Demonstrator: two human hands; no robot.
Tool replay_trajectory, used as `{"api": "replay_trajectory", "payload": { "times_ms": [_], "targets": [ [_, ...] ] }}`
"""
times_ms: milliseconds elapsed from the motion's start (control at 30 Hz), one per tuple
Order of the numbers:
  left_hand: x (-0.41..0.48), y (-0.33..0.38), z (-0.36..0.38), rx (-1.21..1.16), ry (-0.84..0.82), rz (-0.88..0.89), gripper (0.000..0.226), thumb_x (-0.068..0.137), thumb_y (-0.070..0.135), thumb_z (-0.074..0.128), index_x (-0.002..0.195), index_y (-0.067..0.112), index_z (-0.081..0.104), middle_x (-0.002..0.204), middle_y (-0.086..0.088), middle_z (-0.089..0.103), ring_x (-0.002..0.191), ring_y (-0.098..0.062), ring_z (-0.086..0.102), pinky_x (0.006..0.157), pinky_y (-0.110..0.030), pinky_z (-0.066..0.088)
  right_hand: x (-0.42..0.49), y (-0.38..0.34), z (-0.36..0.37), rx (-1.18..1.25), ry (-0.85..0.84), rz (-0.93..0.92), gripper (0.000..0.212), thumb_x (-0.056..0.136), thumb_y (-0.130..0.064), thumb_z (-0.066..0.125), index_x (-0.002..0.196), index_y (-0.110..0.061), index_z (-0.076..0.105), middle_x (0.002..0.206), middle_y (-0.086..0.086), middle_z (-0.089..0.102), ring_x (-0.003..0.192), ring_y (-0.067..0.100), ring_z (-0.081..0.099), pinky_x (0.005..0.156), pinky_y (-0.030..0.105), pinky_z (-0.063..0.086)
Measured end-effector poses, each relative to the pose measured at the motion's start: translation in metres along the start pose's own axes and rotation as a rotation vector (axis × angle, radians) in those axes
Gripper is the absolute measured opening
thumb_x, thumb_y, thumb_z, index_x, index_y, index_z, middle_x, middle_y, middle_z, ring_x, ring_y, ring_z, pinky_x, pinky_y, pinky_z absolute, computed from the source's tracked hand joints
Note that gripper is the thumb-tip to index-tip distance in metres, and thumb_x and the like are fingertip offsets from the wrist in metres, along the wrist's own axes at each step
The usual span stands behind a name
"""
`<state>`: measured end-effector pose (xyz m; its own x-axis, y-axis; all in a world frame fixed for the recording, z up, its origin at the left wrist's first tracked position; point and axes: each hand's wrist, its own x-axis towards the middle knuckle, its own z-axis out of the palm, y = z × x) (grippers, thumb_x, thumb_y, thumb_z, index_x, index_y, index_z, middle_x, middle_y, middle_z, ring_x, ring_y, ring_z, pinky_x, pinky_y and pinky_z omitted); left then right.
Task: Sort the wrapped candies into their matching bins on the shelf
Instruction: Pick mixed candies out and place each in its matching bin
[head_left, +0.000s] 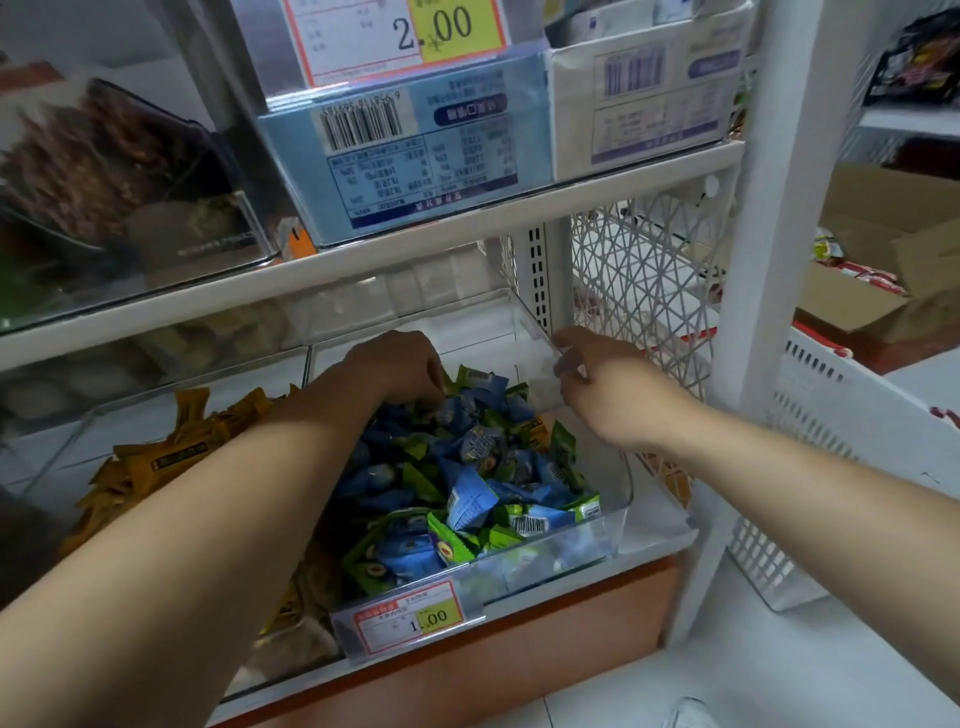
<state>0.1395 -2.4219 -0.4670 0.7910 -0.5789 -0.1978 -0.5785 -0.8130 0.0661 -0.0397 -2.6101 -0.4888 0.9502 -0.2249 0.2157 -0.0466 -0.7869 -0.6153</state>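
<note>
A clear plastic bin (613, 525) on the lowest shelf holds a heap of blue and green wrapped candies (478, 483). My left hand (400, 366) reaches down into the back of that heap, its fingers curled among the wrappers; what they hold is hidden. My right hand (597, 387) is at the bin's right rear wall, fingers curled at its clear edge. To the left, a second clear bin (67, 441) holds yellow wrapped candies (150, 467), partly covered by my left forearm.
A price tag reading 1.00 (410, 621) hangs on the bin's front. The shelf above (363, 260) carries a blue box (415, 156), a white box (649, 98) and a clear bin of dark snacks (104, 176). A white lattice panel (644, 275) stands at right, cardboard boxes (883, 270) beyond.
</note>
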Motion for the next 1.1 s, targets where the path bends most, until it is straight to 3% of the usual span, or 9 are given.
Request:
{"api": "replay_trajectory", "payload": {
  "times_ms": [200,267,333,400,500,667,767,867,1100],
  "targets": [
    [-0.009,0.025,0.009,0.472,0.313,0.129,0.029,0.076,0.058,0.066,0.093,0.035,0.074,0.107,0.004,0.059,0.105,-0.021,0.054,0.098,-0.045,0.037,-0.001,0.0,0.0,0.007,-0.009,0.005,0.051,0.098,-0.02,0.047,0.148,-0.018,0.036,0.134,0.009,0.057,0.114,0.027,0.056,0.086,0.029,0.046],
    [-0.01,0.049,0.013,0.153,0.332,0.294,0.02,0.086,0.045,0.064,0.096,0.03,0.075,0.109,0.004,0.065,0.101,-0.018,0.059,0.092,-0.037,0.044,-0.001,-0.001,0.0,0.007,-0.009,0.008,0.051,0.098,-0.02,0.046,0.148,-0.017,0.036,0.136,0.009,0.056,0.118,0.027,0.055,0.087,0.027,0.044],
    [-0.007,0.073,0.02,-0.21,0.107,0.291,0.014,0.092,0.034,0.065,0.094,0.023,0.075,0.1,0.004,0.069,0.089,-0.011,0.061,0.075,-0.024,0.045,0.0,-0.001,0.0,0.011,-0.012,0.018,0.051,0.099,-0.02,0.046,0.148,-0.017,0.036,0.138,0.009,0.055,0.12,0.027,0.054,0.087,0.026,0.042],
    [-0.001,0.087,0.03,-0.25,-0.061,0.255,0.016,0.092,0.033,0.067,0.082,0.021,0.07,0.088,0.001,0.066,0.076,-0.01,0.059,0.063,-0.024,0.043,0.0,-0.001,0.0,0.021,-0.011,0.029,0.052,0.098,-0.021,0.046,0.149,-0.017,0.036,0.138,0.009,0.055,0.118,0.027,0.055,0.085,0.025,0.041],
    [0.005,0.089,0.05,-0.129,-0.128,0.219,0.026,0.083,0.034,0.074,0.096,0.013,0.065,0.095,-0.005,0.064,0.087,-0.02,0.061,0.077,-0.035,0.052,-0.001,0.0,0.0,0.035,-0.008,0.038,0.053,0.097,-0.02,0.048,0.149,-0.017,0.036,0.134,0.008,0.056,0.112,0.024,0.055,0.079,0.022,0.037],
    [0.01,0.088,0.065,0.039,-0.136,0.218,0.058,0.077,0.051,0.076,0.122,0.02,0.057,0.114,0.0,0.063,0.103,-0.023,0.06,0.091,-0.042,0.051,0.0,0.001,0.0,0.052,-0.016,0.038,0.053,0.098,-0.019,0.046,0.149,-0.019,0.035,0.134,0.005,0.055,0.103,0.019,0.055,0.071,0.02,0.036],
    [0.012,0.089,0.069,0.054,-0.094,0.222,0.047,0.078,0.047,0.078,0.107,0.014,0.063,0.099,-0.002,0.064,0.091,-0.022,0.061,0.076,-0.037,0.051,0.0,0.001,0.0,0.065,-0.025,0.04,0.052,0.099,-0.02,0.045,0.15,-0.02,0.033,0.134,0.005,0.054,0.092,0.017,0.054,0.059,0.017,0.034],
    [0.012,0.086,0.07,-0.001,-0.068,0.222,0.037,0.077,0.041,0.08,0.091,0.013,0.061,0.083,-0.001,0.057,0.078,-0.019,0.054,0.063,-0.032,0.043,0.0,0.001,0.0,0.063,-0.024,0.034,0.052,0.099,-0.02,0.045,0.15,-0.018,0.034,0.138,0.007,0.053,0.108,0.025,0.058,0.074,0.02,0.036],
    [-0.006,0.074,0.037,-0.58,0.184,0.15,0.041,0.072,0.032,0.086,0.108,0.02,0.069,0.105,0.005,0.067,0.096,-0.013,0.062,0.085,-0.029,0.049,-0.001,-0.002,-0.002,-0.034,-0.02,0.006,0.044,0.096,-0.024,0.051,0.139,-0.017,0.042,0.127,0.008,0.055,0.103,0.024,0.057,0.084,0.034,0.05]
  ]
}}
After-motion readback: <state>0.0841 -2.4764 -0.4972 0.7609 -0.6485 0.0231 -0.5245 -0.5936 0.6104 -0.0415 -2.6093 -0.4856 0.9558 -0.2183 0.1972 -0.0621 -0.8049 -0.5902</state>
